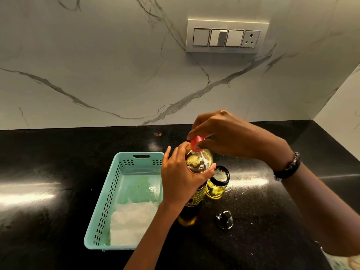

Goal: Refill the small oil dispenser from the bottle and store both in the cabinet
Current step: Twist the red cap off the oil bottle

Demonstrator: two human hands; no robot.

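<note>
An oil bottle point(198, 162) with yellow oil stands upright on the black counter. My left hand point(179, 176) grips it round the shoulder. My right hand point(224, 137) pinches the red cap point(196, 142) on the bottle's neck. Just right of the bottle stands the small glass oil dispenser point(217, 184), uncapped and holding yellow oil. The dispenser's dark top point(224, 219) lies on the counter in front of it.
A turquoise plastic basket point(118, 184) with white paper inside sits left of the bottle. The black counter point(58, 162) runs to a marble wall with a switch panel point(227, 37). The wall turns a corner at the right.
</note>
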